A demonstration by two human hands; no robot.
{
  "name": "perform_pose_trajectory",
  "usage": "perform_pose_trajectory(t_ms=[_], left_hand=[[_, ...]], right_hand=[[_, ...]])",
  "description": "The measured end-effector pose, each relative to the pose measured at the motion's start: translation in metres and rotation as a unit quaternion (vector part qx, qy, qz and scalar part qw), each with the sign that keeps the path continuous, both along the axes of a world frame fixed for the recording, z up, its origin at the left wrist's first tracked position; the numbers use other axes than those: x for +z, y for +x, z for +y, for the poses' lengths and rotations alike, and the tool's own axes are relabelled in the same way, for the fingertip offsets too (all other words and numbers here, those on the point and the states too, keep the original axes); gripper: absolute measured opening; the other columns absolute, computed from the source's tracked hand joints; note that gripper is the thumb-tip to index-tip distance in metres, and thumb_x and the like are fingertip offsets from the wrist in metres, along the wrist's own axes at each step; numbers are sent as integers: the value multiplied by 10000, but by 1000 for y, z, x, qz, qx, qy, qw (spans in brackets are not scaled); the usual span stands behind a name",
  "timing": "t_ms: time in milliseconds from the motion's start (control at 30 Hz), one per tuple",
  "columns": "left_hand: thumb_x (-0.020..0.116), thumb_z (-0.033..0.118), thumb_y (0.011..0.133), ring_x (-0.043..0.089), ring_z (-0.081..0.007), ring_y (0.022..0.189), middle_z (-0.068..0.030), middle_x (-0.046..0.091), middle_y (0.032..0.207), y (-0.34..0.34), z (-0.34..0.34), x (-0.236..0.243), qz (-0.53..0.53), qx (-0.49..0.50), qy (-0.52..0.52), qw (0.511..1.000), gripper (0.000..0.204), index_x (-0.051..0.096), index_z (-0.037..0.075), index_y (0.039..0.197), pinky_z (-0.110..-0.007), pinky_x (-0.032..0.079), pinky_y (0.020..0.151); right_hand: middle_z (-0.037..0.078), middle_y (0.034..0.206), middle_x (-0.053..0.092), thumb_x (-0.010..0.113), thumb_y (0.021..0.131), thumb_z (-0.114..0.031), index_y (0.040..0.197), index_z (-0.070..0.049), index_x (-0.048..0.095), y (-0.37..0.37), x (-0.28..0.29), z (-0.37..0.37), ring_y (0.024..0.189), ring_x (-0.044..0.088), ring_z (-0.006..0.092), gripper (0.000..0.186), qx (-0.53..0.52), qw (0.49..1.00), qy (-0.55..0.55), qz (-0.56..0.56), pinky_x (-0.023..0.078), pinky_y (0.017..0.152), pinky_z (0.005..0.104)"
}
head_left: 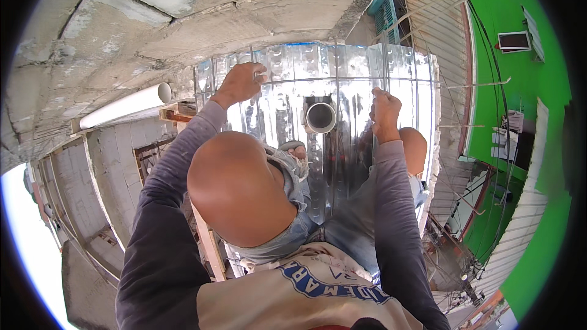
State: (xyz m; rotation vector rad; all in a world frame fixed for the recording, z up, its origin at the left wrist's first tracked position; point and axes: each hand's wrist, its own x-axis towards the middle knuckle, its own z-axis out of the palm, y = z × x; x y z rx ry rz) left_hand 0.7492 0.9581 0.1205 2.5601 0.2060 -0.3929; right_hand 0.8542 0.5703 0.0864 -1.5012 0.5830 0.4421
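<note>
Thin steel bars cross in a grid over a shiny corrugated metal deck [293, 58]. My left hand [240, 84] is closed at the left part of the grid, its fingers curled on the long crosswise steel bar [306, 79]. Farther right, my right hand [386, 113] is closed around the near end of a lengthwise steel bar [384, 64]. Its fingertips press together just below the crosswise bar. Between my hands, a round grey pipe [321, 117] stands up through the deck, its mouth open toward me.
A rough block wall [257, 21] rises beyond the deck. On the left lies a white pipe [128, 106] above a lower level with wooden framing. Bar ends [477, 84] stick out past the deck's right edge, toward cables and a green wall [495, 18]. My bent knees flank the deck.
</note>
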Motion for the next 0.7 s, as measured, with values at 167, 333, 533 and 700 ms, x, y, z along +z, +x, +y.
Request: perform_pose_trajectory(t_ms=[167, 333, 533, 700], left_hand=[[818, 288, 932, 668, -364, 1224, -168, 715, 1239, -46, -12, -65, -136, 76, -63, 986, 391, 757, 73, 1253, -449, 525, 1078], [762, 196, 951, 661, -317, 1069, -53, 704, 1071, -41, -34, -97, -205, 138, -7, 969, 124, 766, 136, 1059, -449, 485, 1032], [746, 142, 941, 619, -290, 961, -19, 679, 980, -45, -29, -110, -298, 148, 18, 943, 26, 762, 143, 961, -449, 484, 938], [754, 113, 936, 596, -296, 1043, -16, 695, 1043, -33, -27, -108, -279, 165, -17, 946, 62, 765, 146, 988, -456, 461, 982]], right_hand=[[-63, 614, 420, 702, 1047, -235, 920, -57, 644, 31, -31, 11, 440, 327, 53, 226, 3, 1000, -2, 16, 227, 398, 268], [-45, 644, 474, 677, 1034, -173, 937, -26, 686, 42, -69, -2, 448, 381, 69, 177, 3, 1000, 9, 18, 253, 393, 275], [-52, 663, 463, 664, 1019, -136, 930, -25, 693, 41, -62, 10, 495, 396, 67, 145, 17, 999, 20, 20, 255, 435, 251], [-33, 632, 497, 651, 1009, -126, 832, -72, 636, 57, -49, 30, 456, 396, 77, 186, -4, 1000, 6, 24, 257, 420, 273]])
